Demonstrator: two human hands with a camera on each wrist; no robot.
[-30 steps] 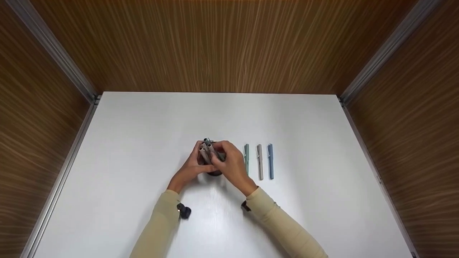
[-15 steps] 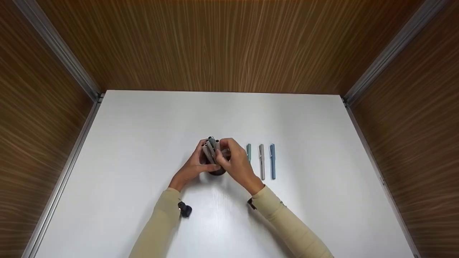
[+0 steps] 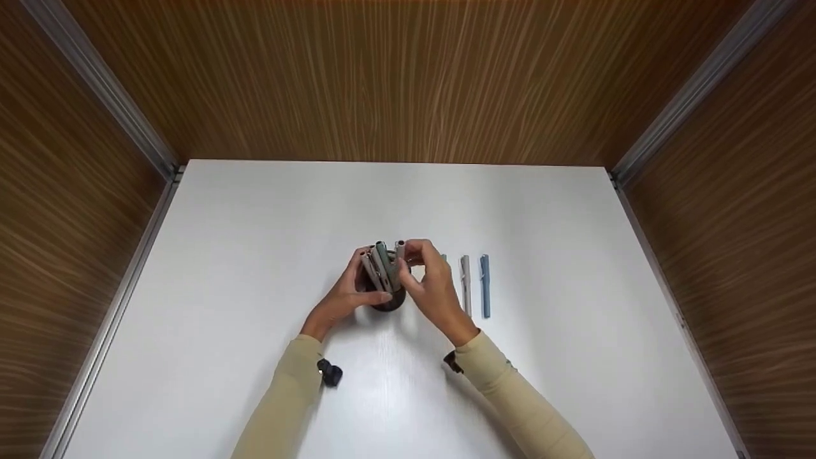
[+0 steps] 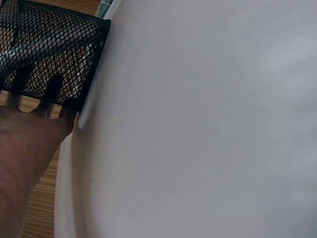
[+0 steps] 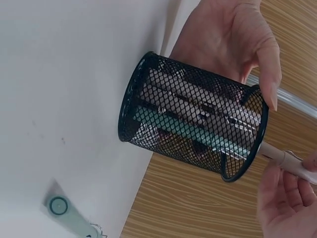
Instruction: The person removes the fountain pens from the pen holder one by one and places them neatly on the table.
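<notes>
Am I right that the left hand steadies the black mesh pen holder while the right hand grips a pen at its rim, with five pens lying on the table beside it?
Not quite: the head view shows three pens lying there, not five. Otherwise right: left hand, mesh pen holder, right hand.

White tabletop point(image 3: 255, 255), wood-grain walls on the far, left and right edges. Black mesh pen cup point(image 3: 386, 296) stands upright about mid-table, pens inside. Just right of it, three capped pens lie parallel, lengthwise toward the far edge: green pen point(image 3: 443, 260) mostly hidden, beige pen point(image 3: 466, 284), blue pen point(image 3: 485, 285), slightly apart. Nothing else distinguishable on the surface
</notes>
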